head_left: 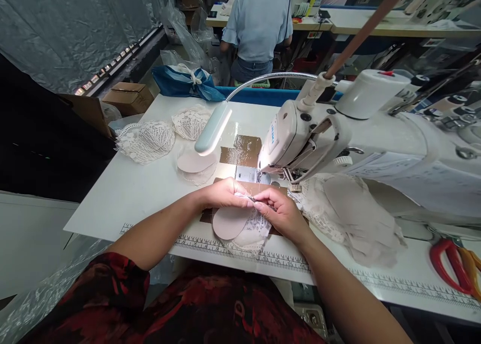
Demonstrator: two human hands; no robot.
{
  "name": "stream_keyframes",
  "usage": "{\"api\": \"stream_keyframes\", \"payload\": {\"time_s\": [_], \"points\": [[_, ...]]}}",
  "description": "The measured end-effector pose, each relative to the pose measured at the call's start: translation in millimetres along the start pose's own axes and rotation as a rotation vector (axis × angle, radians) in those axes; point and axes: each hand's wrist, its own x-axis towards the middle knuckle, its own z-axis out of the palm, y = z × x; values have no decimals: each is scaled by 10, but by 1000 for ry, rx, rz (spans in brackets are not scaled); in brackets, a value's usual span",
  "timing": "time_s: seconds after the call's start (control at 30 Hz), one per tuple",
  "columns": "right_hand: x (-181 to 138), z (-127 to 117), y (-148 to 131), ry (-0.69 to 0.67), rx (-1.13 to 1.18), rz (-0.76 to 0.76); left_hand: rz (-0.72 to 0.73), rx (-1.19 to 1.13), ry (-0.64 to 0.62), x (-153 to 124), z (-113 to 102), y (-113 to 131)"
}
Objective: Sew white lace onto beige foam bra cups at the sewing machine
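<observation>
A beige padded cup with white lace (pixel 233 224) lies on the white table in front of the sewing machine (pixel 338 133). My left hand (pixel 221 192) pinches the top edge of this cup piece, fingers closed. My right hand (pixel 280 211) is closed round a small dark metal tool (pixel 251 199), its tip meeting the lace between both hands. The machine's needle area (pixel 259 176) is just beyond my fingers.
A stack of finished lace cups (pixel 349 213) lies right of my hands. More lace pieces (pixel 150 139) and beige cups (pixel 195 163) sit at the left back under a gooseneck lamp (pixel 212 128). Red-and-orange scissors (pixel 456 266) lie far right. A person in a blue shirt (pixel 259 23) sits ahead.
</observation>
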Motion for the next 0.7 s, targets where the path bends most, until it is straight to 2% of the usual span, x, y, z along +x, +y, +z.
{"api": "stream_keyframes", "payload": {"time_s": [0.4, 0.57, 0.7], "points": [[29, -9, 5, -67, 24, -43, -6, 33, -14, 44, -2, -32], [35, 22, -35, -34, -37, -17, -36, 17, -57, 36, 28, 28], [31, 6, -8, -24, -78, -11, -66, 48, -23, 10, 65, 97]]}}
